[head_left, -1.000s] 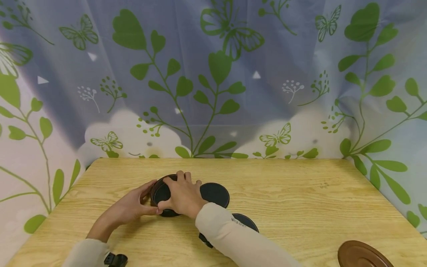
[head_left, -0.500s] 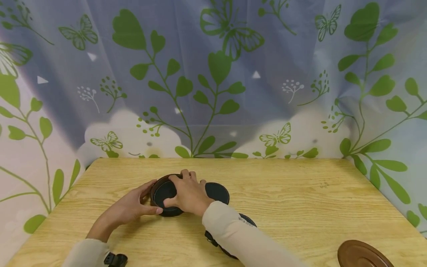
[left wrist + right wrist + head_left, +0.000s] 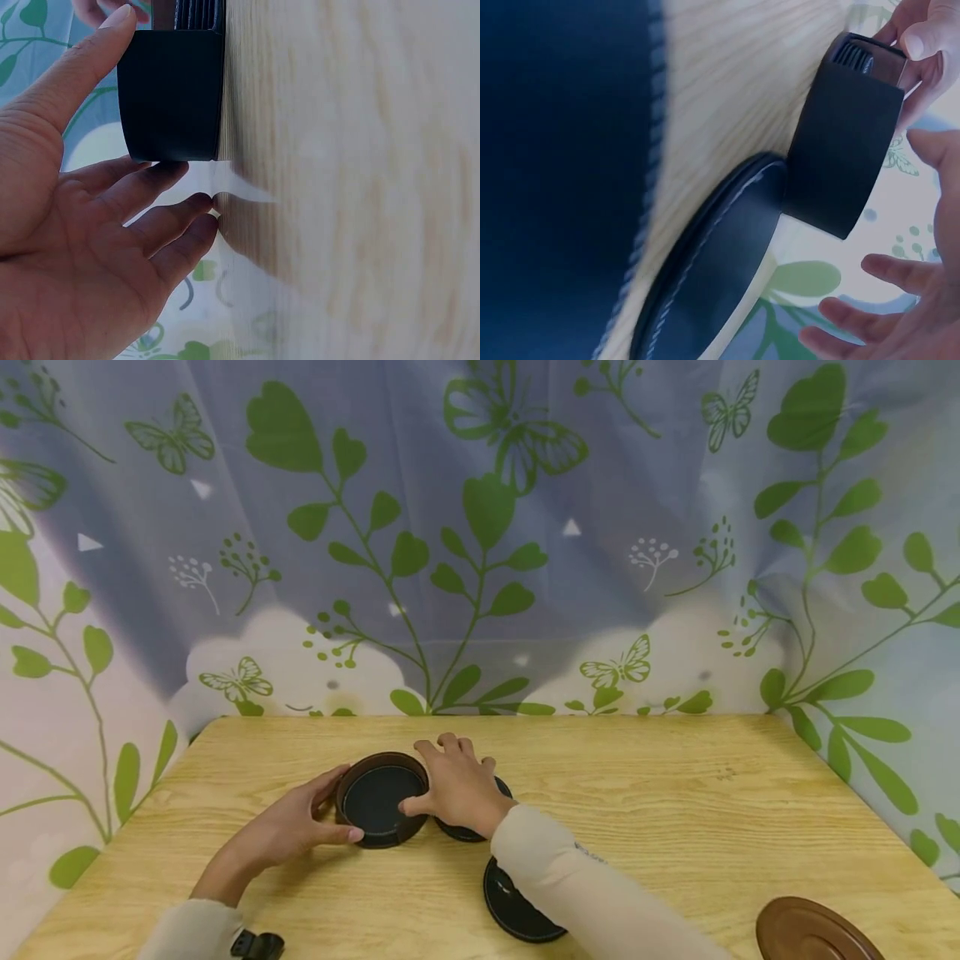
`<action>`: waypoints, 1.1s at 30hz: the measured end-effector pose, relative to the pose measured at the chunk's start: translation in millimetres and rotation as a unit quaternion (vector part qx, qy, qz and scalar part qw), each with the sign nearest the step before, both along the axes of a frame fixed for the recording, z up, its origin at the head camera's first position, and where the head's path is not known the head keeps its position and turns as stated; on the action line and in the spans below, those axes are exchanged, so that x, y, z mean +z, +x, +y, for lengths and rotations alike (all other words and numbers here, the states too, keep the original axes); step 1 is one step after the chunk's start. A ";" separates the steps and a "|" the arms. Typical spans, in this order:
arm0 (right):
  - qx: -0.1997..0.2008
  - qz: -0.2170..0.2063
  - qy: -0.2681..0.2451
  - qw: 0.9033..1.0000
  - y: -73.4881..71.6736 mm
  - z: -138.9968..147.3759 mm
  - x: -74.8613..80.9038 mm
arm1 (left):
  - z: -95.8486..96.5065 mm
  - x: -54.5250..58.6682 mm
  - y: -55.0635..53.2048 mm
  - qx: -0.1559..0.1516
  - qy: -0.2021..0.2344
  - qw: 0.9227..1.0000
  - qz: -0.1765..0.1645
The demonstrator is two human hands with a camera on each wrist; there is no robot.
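The round holder (image 3: 382, 842) stands left on the worktop (image 3: 645, 810), clasped by the left hand (image 3: 292, 817) in a wide grip. The right hand (image 3: 456, 787), its grip spread and holding nothing, partly hides the far black disc (image 3: 462, 834); the right sleeve (image 3: 577, 877) covers some of the near black disc (image 3: 513, 908), and a brown plate (image 3: 806, 935) is cut off.

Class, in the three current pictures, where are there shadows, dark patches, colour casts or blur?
Head view: a faint shadow on the table by the left hand; left wrist view: finger shadows on the table, and the side of the black holder dark with little detail; right wrist view: a bluish cast, the stitching of the nearest black disc blurred.
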State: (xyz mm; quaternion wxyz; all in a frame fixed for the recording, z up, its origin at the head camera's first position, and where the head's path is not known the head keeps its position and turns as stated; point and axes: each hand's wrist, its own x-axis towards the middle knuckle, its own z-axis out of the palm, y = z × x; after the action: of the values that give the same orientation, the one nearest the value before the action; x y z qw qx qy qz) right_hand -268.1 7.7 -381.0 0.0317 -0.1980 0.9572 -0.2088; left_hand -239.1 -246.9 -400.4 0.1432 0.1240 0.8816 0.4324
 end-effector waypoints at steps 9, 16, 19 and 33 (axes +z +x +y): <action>0.008 -0.023 0.003 1.000 1.2 28.7 -7.3 | 0.2 -0.4 0.0 0.003 -0.009 1.000 0.005; 0.004 -0.047 0.012 0.999 2.0 43.0 -10.7 | 0.0 0.5 0.9 0.004 -0.012 1.000 0.002; 0.001 -0.052 0.014 0.999 1.7 47.3 -12.8 | 0.5 1.0 1.2 0.004 -0.014 1.000 0.004; 0.003 -0.068 0.020 0.997 -0.1 53.9 -17.9 | 0.0 -0.4 0.4 0.003 -0.010 1.000 0.003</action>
State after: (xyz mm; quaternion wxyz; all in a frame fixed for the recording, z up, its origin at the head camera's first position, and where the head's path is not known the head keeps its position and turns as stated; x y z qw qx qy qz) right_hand -268.3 61.6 -399.0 0.1012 -0.1853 0.9563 -0.2025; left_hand -238.7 -246.9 -400.7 0.1404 0.1216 0.8864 0.4240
